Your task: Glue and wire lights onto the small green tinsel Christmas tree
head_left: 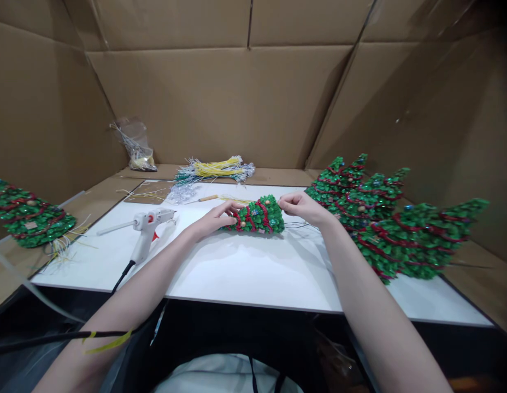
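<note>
White board [253, 273] on table (cardboard walls [204, 98] around).

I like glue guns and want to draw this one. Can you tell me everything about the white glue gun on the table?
The white plastic glue gun lies on its side on the white tabletop, left of the person's left hand and apart from it. A pale glue stick pokes out of its back end, toward the left. There is a small red mark near the trigger. A black cord runs from the handle over the table's front edge. Nothing touches it.
</note>
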Available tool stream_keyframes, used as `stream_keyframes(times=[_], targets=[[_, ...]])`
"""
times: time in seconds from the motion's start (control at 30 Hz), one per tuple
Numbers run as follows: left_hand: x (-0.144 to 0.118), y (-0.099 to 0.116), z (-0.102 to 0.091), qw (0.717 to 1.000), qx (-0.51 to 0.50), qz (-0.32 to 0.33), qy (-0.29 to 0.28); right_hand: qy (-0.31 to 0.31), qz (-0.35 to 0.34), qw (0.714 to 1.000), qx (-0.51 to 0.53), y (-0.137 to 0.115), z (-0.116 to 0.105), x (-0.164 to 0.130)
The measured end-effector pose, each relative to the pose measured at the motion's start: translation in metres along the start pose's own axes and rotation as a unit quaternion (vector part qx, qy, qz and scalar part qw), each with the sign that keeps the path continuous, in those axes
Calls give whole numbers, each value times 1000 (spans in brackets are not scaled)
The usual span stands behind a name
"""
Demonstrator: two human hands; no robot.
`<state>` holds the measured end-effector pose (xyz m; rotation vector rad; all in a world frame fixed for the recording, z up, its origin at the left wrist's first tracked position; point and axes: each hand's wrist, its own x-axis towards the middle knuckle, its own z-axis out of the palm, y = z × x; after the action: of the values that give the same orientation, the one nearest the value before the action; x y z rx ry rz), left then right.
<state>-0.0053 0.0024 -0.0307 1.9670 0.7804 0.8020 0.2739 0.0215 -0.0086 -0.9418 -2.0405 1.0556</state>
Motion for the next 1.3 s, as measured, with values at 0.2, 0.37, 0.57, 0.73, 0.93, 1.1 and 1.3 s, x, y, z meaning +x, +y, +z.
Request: stream_keyframes(times=[0.2, 0.37, 0.57, 0.73, 0.93, 1.1, 1.3], targets=[[0, 0, 0, 1000, 8, -2, 5, 5, -12, 1000, -10, -3, 1, 0], [0, 0, 0, 1000, 4, 2, -1, 9, -16, 1000, -14, -5, 1, 0], [0, 0, 0, 1000, 12, 1, 1, 13, -23, 999, -26, -5, 1, -1], [0, 1, 0, 1000, 11, -6, 0, 12, -23, 999, -21, -3, 0, -1], [0, -1, 0, 1000, 10, 0, 1, -5, 0, 1000, -5, -1, -1, -1], [0, -1, -1, 1000, 10, 3, 1, -18, 12, 1000, 9, 5, -2, 1], [0, -2, 0, 1000, 6, 1, 3, -31, 24, 999, 20, 6, -1, 1]])
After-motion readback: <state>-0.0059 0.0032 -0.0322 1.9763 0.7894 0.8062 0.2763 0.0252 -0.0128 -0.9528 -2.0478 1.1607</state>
